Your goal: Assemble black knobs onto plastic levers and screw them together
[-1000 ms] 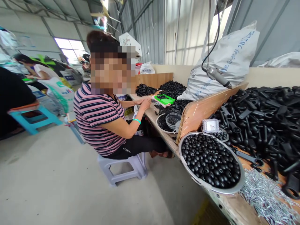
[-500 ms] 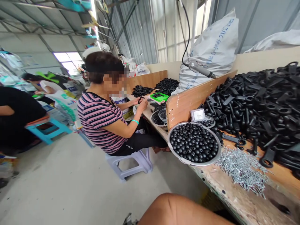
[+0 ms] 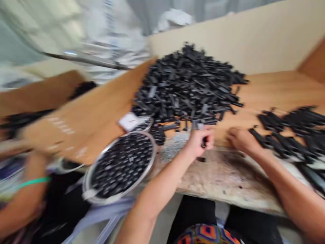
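My left hand [image 3: 200, 140] is closed around a black plastic part [image 3: 204, 141], mostly hidden by the fingers. It is at the table's front, just right of a heap of small silver screws [image 3: 175, 146]. My right hand [image 3: 240, 138] rests low over the wooden table, fingers curled together; blur hides whatever they may hold. Beyond both hands rises a big pile of black plastic parts [image 3: 188, 84]. To the right, more black handle-like parts [image 3: 281, 142] lie in rows. A small black piece [image 3: 201, 159] sits below my left hand.
A metal-rimmed bowl of black beads [image 3: 122, 166] stands at the table's left edge, with a smaller dish [image 3: 144, 123] and a white box [image 3: 128, 121] behind. A wooden divider [image 3: 83, 115] separates a co-worker's arm [image 3: 33, 189] at left. A cable-hung tool [image 3: 86, 61] hangs above.
The view has swung right and down, from the co-worker and aisle to the table in front of me. Both my hands have come into view, the left one around a black part.
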Motion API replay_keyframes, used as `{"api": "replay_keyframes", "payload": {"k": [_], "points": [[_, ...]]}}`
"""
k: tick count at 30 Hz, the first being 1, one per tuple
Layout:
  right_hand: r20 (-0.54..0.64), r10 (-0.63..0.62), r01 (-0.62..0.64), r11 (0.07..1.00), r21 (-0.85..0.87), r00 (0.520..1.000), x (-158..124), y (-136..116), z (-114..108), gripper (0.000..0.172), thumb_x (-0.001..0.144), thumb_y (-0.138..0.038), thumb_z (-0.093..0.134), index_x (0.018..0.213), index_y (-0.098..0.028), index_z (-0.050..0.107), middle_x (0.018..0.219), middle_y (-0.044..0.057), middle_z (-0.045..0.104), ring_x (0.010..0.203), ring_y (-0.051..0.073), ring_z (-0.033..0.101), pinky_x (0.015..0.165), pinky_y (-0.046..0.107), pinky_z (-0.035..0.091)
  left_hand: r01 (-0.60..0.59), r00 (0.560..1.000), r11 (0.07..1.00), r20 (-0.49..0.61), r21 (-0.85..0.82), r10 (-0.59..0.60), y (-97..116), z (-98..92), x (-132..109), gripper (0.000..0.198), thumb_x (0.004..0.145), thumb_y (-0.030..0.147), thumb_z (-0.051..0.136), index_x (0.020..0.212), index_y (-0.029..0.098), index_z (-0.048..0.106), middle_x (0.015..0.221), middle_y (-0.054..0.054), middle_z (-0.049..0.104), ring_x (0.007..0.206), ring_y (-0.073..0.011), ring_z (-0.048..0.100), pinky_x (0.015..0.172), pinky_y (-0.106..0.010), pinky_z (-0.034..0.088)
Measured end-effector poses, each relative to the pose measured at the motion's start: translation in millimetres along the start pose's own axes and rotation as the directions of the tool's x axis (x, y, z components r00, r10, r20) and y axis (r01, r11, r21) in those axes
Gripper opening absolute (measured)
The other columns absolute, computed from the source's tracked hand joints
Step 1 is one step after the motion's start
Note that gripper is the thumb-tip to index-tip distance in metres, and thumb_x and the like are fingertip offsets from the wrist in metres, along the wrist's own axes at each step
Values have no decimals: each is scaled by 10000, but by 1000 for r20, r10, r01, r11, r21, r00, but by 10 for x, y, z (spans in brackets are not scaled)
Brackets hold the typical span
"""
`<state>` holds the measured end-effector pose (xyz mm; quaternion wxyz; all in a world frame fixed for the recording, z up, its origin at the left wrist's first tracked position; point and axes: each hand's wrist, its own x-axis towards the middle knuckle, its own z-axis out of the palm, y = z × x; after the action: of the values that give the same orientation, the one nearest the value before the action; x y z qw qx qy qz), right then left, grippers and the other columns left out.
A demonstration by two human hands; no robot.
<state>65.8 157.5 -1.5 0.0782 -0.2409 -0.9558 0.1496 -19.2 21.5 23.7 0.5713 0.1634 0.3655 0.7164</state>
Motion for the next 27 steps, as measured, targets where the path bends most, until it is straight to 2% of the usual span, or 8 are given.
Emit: {"api": "replay_keyframes", "payload": {"k": [2, 4, 8, 12, 17, 19, 22, 27], "points": [[22, 66, -64, 996, -69, 998, -130, 233, -2, 125, 867, -169, 509, 801, -117, 602, 896, 87, 601, 883, 181, 540, 819, 292, 405, 15, 999, 999, 47, -37, -13, 11, -102, 48, 52, 733, 114, 500, 777, 143, 503, 429, 56, 358, 349, -65, 268, 349, -173, 176], [27, 32, -29, 995, -93, 999, -120, 285, 35, 113, 843, -131, 511, 783, -119, 606, 907, 96, 607, 899, 186, 525, 814, 258, 372, 4, 1000, 1000, 27, -5, -4, 20, -190, 58, 94, 733, 121, 517, 822, 153, 514, 441, 48, 388, 369, -81, 314, 356, -177, 233], [-10, -141, 141, 990, 5, 990, -48, 173, 143, 83, 827, -121, 540, 770, -113, 600, 868, 81, 607, 849, 189, 514, 768, 258, 376, -37, 998, 999, -42, 3, 37, 43, -207, -16, 72, 730, 93, 503, 765, 156, 506, 458, 38, 393, 387, -84, 333, 366, -184, 279], [-62, -296, 301, 945, 129, 953, -92, 64, 234, 81, 837, -119, 543, 782, -117, 603, 893, 73, 601, 885, 190, 498, 808, 272, 379, -109, 988, 994, -107, 17, 110, 113, -168, -51, 119, 739, 84, 465, 811, 134, 545, 459, 32, 381, 395, -87, 335, 370, -188, 288], [-102, -371, 381, 920, 96, 923, -186, -96, 219, 100, 847, -118, 535, 833, -126, 634, 1065, 87, 562, 978, 210, 457, 864, 322, 363, -105, 985, 994, -134, 32, 109, 134, -170, -39, 134, 742, 82, 455, 825, 122, 551, 456, 31, 374, 396, -86, 325, 367, -192, 283], [-105, -386, 395, 915, 82, 917, -255, -196, 162, 104, 846, -108, 536, 855, -120, 639, 1034, 90, 569, 958, 203, 463, 851, 317, 368, -97, 985, 995, -136, 38, 102, 117, -171, -34, 121, 738, 86, 464, 820, 122, 545, 457, 30, 376, 398, -87, 328, 369, -192, 281], [-8, -414, 413, 906, 88, 910, -376, -356, 103, 89, 828, -161, 590, 896, -124, 634, 890, 67, 595, 869, 189, 489, 787, 293, 388, -86, 985, 995, -143, 45, 92, 84, -174, -16, 122, 735, 93, 476, 836, 125, 537, 460, 31, 383, 399, -88, 331, 370, -194, 279], [158, -422, 417, 906, 67, 893, -494, -518, 182, 146, 789, -299, 655, 858, -172, 636, 846, 58, 594, 799, 192, 509, 624, 264, 374, -96, 981, 993, -163, 65, 106, 66, -196, 20, 106, 713, 105, 499, 814, 136, 514, 458, 40, 379, 396, -85, 328, 367, -192, 269]]}}
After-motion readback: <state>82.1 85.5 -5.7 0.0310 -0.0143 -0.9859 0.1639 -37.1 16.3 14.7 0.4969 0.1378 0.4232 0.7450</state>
